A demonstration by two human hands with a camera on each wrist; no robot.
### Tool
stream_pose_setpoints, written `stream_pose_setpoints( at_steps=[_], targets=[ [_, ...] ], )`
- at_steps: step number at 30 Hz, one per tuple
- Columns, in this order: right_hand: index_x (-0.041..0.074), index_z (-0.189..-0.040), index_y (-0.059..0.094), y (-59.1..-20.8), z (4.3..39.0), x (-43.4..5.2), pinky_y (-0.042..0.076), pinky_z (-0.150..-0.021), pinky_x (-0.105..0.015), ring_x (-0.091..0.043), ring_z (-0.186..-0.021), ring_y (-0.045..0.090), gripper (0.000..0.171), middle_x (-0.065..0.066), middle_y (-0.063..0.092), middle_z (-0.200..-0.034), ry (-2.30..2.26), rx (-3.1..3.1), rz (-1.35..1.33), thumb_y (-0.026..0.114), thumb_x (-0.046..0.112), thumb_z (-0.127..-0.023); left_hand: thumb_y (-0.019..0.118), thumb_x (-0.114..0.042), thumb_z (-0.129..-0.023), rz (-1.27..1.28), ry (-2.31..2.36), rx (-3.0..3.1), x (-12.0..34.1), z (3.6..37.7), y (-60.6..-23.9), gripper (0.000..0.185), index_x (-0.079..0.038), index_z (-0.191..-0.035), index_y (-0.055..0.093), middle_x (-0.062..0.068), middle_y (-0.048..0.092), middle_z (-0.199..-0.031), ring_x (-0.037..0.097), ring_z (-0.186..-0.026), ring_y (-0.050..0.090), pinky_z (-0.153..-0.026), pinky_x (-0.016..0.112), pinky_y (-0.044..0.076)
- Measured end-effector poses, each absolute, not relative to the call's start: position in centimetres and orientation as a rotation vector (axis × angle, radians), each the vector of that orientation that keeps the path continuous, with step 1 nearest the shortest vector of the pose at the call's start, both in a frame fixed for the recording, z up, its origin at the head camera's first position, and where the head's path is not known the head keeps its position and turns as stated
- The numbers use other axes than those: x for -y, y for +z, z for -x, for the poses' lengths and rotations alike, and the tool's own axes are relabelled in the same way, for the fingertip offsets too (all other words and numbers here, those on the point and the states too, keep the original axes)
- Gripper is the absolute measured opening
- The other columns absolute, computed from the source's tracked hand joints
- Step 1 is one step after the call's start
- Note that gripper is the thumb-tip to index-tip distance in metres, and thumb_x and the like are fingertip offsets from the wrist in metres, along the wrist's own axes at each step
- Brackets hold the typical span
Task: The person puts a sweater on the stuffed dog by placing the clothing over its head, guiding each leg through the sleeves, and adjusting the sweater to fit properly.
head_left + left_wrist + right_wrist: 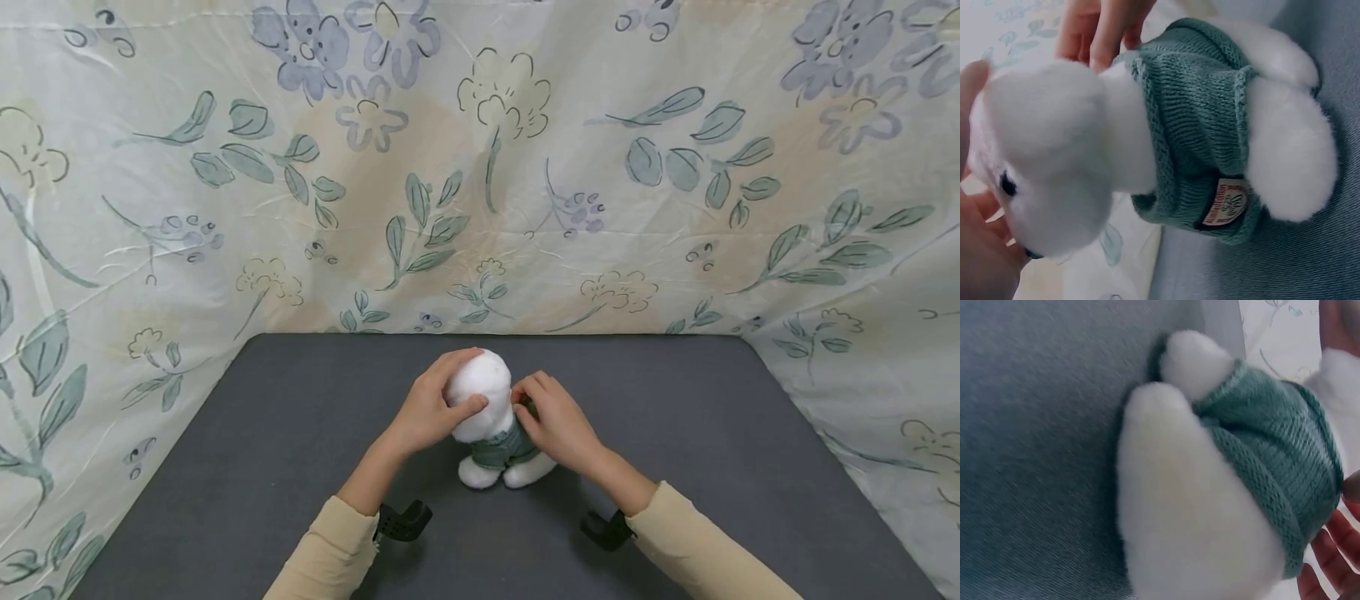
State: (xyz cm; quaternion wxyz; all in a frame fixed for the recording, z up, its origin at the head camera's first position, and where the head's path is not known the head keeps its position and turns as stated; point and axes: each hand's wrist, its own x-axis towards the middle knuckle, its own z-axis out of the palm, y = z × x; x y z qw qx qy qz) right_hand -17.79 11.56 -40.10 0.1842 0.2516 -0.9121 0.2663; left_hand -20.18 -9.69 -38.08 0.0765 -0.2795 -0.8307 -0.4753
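plush toy [491,417] sits upright, feet toward the person.

plush toy [491,417] on table [712,433]

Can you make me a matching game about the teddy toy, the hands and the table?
Things:
1. sweater
2. plush toy's head
3. table
4. label

Descriptions:
A. white and fluffy, left hand gripping it
B. dark grey
C. green knit, right hand at its collar
D. sewn at the sweater's hem

Pairs: 1-C, 2-A, 3-B, 4-D
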Motion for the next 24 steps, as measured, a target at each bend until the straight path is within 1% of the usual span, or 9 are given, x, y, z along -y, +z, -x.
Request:
stream_pose_setpoints(
  at_steps=[2,5,7,9,12,14,20,22,24],
  targets=[
    [0.015,-0.096,0.059,-40.1,17.3,-11.5,0.044,-0.069,-0.028,-0.013,-0.082,0.05,0.013,0.002,0.054,-0.094,0.783,2.572,-0.673,0.064,0.01,-0.086,0.063,-0.018,-0.088,0.798,-1.501,2.461,9.8,20.5,-38.2,0.049,-0.015,-0.134,0.047,0.008,0.048,-0.133,0.027,-0.115,0.051,-0.084,0.047,0.047],
    [0.012,-0.105,0.059,-40.1,16.6,-11.3,0.045,-0.069,-0.028,-0.016,-0.083,0.053,0.02,0.001,0.056,-0.095,0.845,2.561,-0.623,0.064,0.012,-0.086,0.05,-0.015,-0.095,0.685,-1.66,2.435,10.1,21.1,-38.5,0.037,-0.008,-0.132,0.05,0.013,0.05,-0.133,0.031,-0.12,0.048,-0.092,0.051,0.042],
    [0.01,-0.112,0.058,-40.1,16.1,-11.1,0.045,-0.067,-0.026,-0.015,-0.082,0.055,0.026,0.002,0.058,-0.095,0.891,2.546,-0.602,0.063,0.011,-0.086,0.043,-0.02,-0.099,0.568,-1.755,2.453,10.2,21.5,-38.7,0.035,-0.007,-0.13,0.051,0.013,0.051,-0.132,0.03,-0.12,0.049,-0.095,0.049,0.04],
    [0.008,-0.118,0.055,-40.0,15.6,-10.8,0.046,-0.064,-0.024,-0.012,-0.079,0.056,0.033,0.003,0.059,-0.094,0.955,2.532,-0.593,0.063,0.01,-0.086,0.039,-0.027,-0.1,0.445,-1.811,2.502,10.4,21.8,-39.0,0.036,-0.01,-0.129,0.053,0.011,0.054,-0.129,0.027,-0.118,0.05,-0.096,0.047,0.04],
    [0.007,-0.125,0.049,-40.0,15.1,-10.3,0.047,-0.061,-0.022,-0.007,-0.075,0.056,0.042,0.002,0.061,-0.095,1.057,2.532,-0.583,0.063,0.009,-0.086,0.039,-0.034,-0.099,0.307,-1.894,2.559,10.4,22.1,-39.4,0.038,-0.014,-0.128,0.055,0.008,0.055,-0.128,0.023,-0.119,0.049,-0.097,0.043,0.039],
    [0.006,-0.129,0.047,-39.9,14.9,-10.1,0.047,-0.06,-0.022,-0.005,-0.073,0.055,0.045,0.0,0.062,-0.096,1.115,2.534,-0.575,0.063,0.008,-0.086,0.039,-0.035,-0.099,0.253,-1.955,2.578,10.4,22.1,-39.6,0.038,-0.015,-0.127,0.055,0.007,0.055,-0.128,0.022,-0.12,0.048,-0.099,0.043,0.038],
    [0.007,-0.133,0.043,-39.7,14.6,-9.7,0.046,-0.059,-0.02,-0.004,-0.07,0.054,0.05,-0.002,0.061,-0.098,1.178,2.534,-0.55,0.063,0.009,-0.087,0.036,-0.028,-0.101,0.281,-2.241,2.504,10.3,22.3,-40.0,0.041,-0.004,-0.131,0.049,0.013,0.048,-0.134,0.024,-0.127,0.041,-0.104,0.045,0.032],
    [0.009,-0.133,0.043,-39.6,14.4,-9.7,0.047,-0.06,-0.02,-0.003,-0.071,0.056,0.05,-0.002,0.061,-0.1,1.203,2.536,-0.544,0.062,0.01,-0.087,0.036,-0.027,-0.101,0.293,-2.295,2.477,10.3,22.2,-39.9,0.041,-0.003,-0.132,0.048,0.013,0.048,-0.134,0.024,-0.126,0.041,-0.104,0.044,0.033],
    [0.01,-0.134,0.043,-39.4,14.2,-9.8,0.048,-0.061,-0.02,-0.003,-0.073,0.057,0.05,-0.001,0.06,-0.101,1.238,2.535,-0.543,0.062,0.011,-0.088,0.038,-0.026,-0.1,0.293,-2.319,2.449,10.3,22.0,-39.7,0.04,-0.004,-0.132,0.048,0.013,0.049,-0.133,0.022,-0.123,0.044,-0.101,0.042,0.036]
  ],
)
